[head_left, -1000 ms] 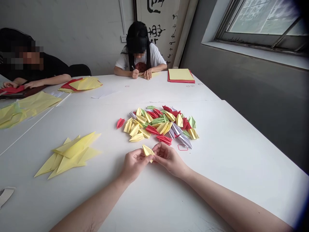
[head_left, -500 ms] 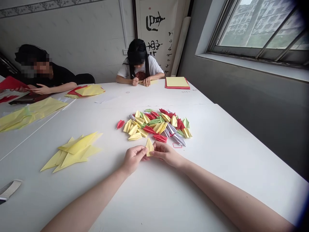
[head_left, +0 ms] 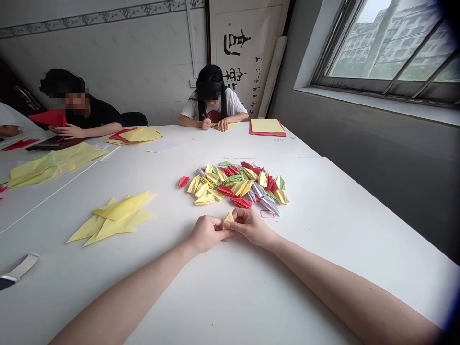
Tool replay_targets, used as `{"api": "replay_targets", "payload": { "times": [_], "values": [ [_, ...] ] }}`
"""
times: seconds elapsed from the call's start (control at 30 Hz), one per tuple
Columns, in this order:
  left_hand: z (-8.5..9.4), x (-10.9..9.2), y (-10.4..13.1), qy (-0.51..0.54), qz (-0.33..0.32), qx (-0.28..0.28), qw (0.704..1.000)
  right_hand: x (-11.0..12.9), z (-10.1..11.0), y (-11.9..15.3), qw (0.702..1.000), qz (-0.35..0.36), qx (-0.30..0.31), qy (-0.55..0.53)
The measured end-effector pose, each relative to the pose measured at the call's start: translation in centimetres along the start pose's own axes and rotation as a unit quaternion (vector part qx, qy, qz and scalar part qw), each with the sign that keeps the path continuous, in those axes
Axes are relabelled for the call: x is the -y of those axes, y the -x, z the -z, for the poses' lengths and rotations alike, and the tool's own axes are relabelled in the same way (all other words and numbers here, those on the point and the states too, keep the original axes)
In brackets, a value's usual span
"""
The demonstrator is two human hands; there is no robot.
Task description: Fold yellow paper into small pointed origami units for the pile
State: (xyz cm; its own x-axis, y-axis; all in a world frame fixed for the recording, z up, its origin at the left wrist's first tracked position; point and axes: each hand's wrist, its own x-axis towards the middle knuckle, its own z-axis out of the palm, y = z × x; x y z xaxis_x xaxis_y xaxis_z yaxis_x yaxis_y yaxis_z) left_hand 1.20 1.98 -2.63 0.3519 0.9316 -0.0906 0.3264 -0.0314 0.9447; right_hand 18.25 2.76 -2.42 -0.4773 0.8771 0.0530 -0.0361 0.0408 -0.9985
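Observation:
A small folded yellow paper (head_left: pixel 228 220) is pinched between my two hands, its pointed tip upward. My left hand (head_left: pixel 207 234) grips its lower left side, fingers closed. From the right, my right hand (head_left: pixel 252 227) has thumb and fingers closed on the same piece, hiding much of it. Just beyond my hands lies a pile of folded paper pieces (head_left: pixel 235 186) in yellow, red, green and pale purple. One red piece (head_left: pixel 183 181) sits apart at the pile's left. Several pointed yellow sheets (head_left: pixel 117 219) are stacked to the left.
On the white table (head_left: pixel 287 287) are a watch-like strap (head_left: pixel 23 266) at left, yellow sheets (head_left: pixel 59 163) farther back, a red and yellow stack (head_left: pixel 134 135), and square sheets (head_left: pixel 267 126). Two people sit across; another person's arm shows at far left.
My hands have come closer together around the yellow paper, and less of it shows. The view has shifted slightly. At left, the person's red paper is held differently.

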Motion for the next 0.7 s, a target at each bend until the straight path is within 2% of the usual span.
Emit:
{"api": "replay_targets", "payload": {
  "times": [0.17, 0.33, 0.53, 0.6, 0.7],
  "values": [
    [0.02, -0.54, -0.18, 0.048, 0.0, 0.024, 0.999, 0.81, -0.62, 0.28, 0.999, 0.013, -0.027, 0.025],
    [0.25, -0.89, -0.2, 0.054, -0.004, 0.038, 0.998, 0.48, -0.77, 0.35, 0.995, 0.03, -0.068, 0.059],
    [0.65, -0.51, -0.33, 0.039, -0.006, 0.062, 0.997, 0.14, -0.06, -0.13, 0.999, 0.016, -0.003, 0.039],
    [0.61, -0.47, -0.45, 0.04, -0.017, 0.042, 0.998, 0.23, -0.13, -0.31, 0.998, 0.015, -0.046, 0.031],
    [0.51, -0.62, -0.65, 0.094, -0.024, -0.042, 0.994, 0.43, -0.23, -0.46, 0.991, 0.008, -0.133, -0.011]
  ]
}}
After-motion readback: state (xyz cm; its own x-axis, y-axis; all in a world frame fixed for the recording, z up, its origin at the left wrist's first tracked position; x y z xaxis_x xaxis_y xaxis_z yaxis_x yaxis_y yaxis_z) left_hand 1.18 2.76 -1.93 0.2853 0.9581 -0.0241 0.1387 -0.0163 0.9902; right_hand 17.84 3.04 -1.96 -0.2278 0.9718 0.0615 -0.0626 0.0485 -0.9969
